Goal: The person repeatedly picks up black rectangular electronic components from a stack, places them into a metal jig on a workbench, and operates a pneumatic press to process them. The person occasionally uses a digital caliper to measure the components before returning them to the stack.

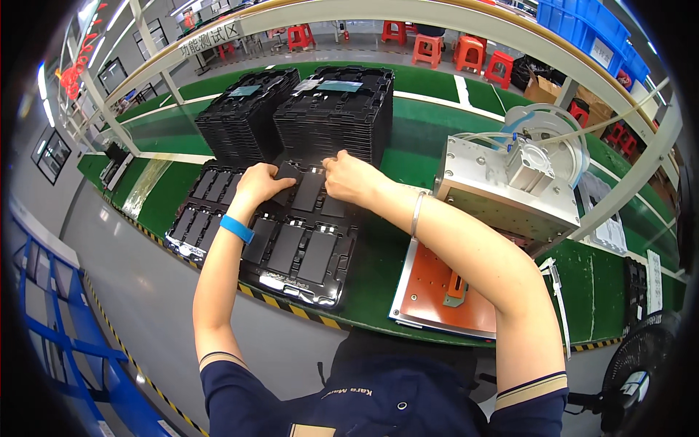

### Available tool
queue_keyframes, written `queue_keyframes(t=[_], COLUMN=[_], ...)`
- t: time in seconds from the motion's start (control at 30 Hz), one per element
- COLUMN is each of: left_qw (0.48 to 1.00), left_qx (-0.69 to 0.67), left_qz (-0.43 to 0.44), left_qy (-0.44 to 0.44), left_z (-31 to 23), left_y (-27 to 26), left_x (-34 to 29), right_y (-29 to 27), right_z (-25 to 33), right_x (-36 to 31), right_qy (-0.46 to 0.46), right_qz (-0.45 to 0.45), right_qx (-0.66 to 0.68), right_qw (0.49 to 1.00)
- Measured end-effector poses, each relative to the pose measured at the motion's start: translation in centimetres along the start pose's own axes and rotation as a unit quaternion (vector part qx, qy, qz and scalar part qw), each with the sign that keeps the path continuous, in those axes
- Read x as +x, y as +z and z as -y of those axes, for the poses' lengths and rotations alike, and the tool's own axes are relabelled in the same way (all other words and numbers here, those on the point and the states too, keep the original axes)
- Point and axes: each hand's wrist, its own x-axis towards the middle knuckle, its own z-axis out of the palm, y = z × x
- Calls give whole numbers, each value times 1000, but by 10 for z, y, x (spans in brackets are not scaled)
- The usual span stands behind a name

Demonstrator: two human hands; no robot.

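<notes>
A black moulded tray (342,280) lies on the green bench before me, holding several flat dark grey blocks that look like phone batteries. My left hand (260,183) reaches over its far part, thumb and fingers gripping one flat battery (291,173). Close by on the right, my right hand (351,178) has its fingers pinched together at the far end of another battery (309,191); whatever is between the fingertips is hidden. Two more batteries, a left one (285,249) and a right one (317,255), sit in the tray's near row.
A second black tray (191,251) with batteries adjoins on the left. Tall stacks of black trays (331,109) stand behind my hands. On the right are a metal machine with a reel (502,186), an orange-brown plate (437,291) and a black fan (637,364). A white rail crosses overhead.
</notes>
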Motion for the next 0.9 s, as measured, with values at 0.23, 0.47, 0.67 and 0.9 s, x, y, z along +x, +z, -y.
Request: queue_keyframes(t=[0.23, 0.47, 0.67, 0.9], left_qw=[994, 985, 946, 927], left_qx=[-104, -172, -319, -373], left_qz=[-22, 7, 53, 26], left_qy=[36, 23, -11, -9], left_z=[15, 14, 27, 24], left_y=[15, 11, 13, -7], left_x=[7, 0, 3, 3], right_y=[2, 4, 14, -42], right_z=[-4, -1, -3, -8], right_x=[11, 4, 4, -29], right_qy=[-54, -83, -67, 11], right_qz=[3, 2, -50, -95], right_qx=[-8, 4, 2, 2], right_qw=[999, 997, 996, 995])
